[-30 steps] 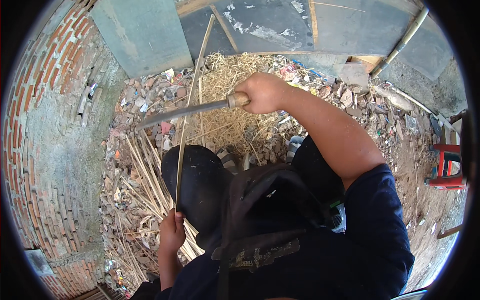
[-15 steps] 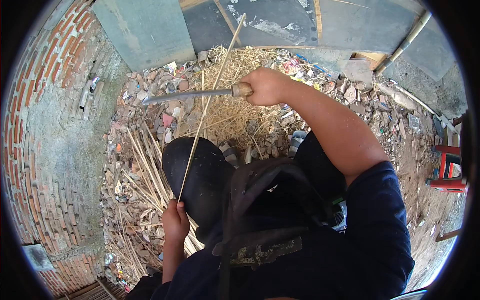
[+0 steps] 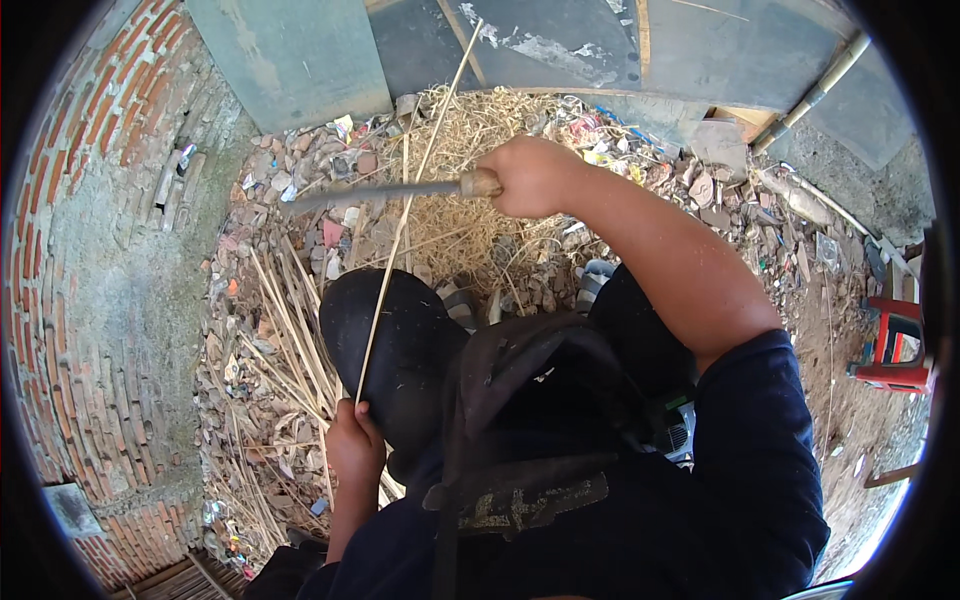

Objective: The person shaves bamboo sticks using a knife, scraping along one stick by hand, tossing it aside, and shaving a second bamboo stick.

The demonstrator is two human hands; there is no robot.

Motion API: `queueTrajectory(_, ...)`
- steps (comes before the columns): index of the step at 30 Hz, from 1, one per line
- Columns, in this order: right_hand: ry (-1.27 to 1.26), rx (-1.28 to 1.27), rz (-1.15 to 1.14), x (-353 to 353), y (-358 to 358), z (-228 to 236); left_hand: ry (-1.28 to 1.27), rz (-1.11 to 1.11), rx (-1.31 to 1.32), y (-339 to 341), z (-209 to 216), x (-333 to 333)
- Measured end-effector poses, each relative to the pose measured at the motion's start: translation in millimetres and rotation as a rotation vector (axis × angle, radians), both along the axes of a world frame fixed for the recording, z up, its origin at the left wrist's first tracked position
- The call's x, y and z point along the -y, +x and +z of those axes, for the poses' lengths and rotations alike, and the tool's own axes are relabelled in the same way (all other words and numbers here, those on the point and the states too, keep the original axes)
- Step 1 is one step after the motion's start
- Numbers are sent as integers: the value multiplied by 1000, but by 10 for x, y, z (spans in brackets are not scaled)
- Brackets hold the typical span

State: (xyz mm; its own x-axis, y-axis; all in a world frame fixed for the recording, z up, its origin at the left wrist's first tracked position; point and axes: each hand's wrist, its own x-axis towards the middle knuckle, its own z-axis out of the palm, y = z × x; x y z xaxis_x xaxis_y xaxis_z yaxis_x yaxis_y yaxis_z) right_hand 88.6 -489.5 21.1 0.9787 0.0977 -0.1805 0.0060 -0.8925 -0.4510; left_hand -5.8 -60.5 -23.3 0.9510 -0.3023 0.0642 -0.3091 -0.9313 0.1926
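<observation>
My left hand (image 3: 355, 440) is closed around the near end of a long, thin bamboo strip (image 3: 381, 312). The strip slants up and away over my left knee, its far end near the wall panels. In my right hand (image 3: 537, 177) is the wooden handle of a long-bladed knife (image 3: 385, 192), my fingers wrapped around it. Its blade points left and crosses the strip beyond my knee, slightly blurred. Whether the edge touches the strip I cannot tell. Pale curly shavings (image 3: 490, 125) are heaped on the ground past the knife.
More bamboo strips (image 3: 290, 325) lie beside my left leg. Broken bricks and litter (image 3: 705, 185) cover the ground. A brick wall (image 3: 90, 330) rises at left, grey panels (image 3: 560, 45) stand at the far side, and a red stool (image 3: 893, 345) is at right.
The knife blade has shifted slightly and is now blurred. The strip's far end has moved a little to the left. Both hands keep their grips.
</observation>
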Motion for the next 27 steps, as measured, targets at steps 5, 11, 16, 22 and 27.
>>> queueTrajectory(5, -83, -69, 93, -1, 4, -31, -17, -2, 14, -5, 10, 49)
queueTrajectory(11, 31, 31, -90, 42, 7, -80, -1, 16, 4, 7, 28, 81)
queueTrajectory(16, -156, -19, 88, -145, -53, 35, 34, 41, 20, -29, 15, 36)
queueTrajectory(22, -64, 14, -55, 102, 6, -133, 35, -3, -15, 48, 16, 34)
queueTrajectory(27, -98, 109, 3, -83, -38, -29, -41, -10, -28, 28, -34, -40)
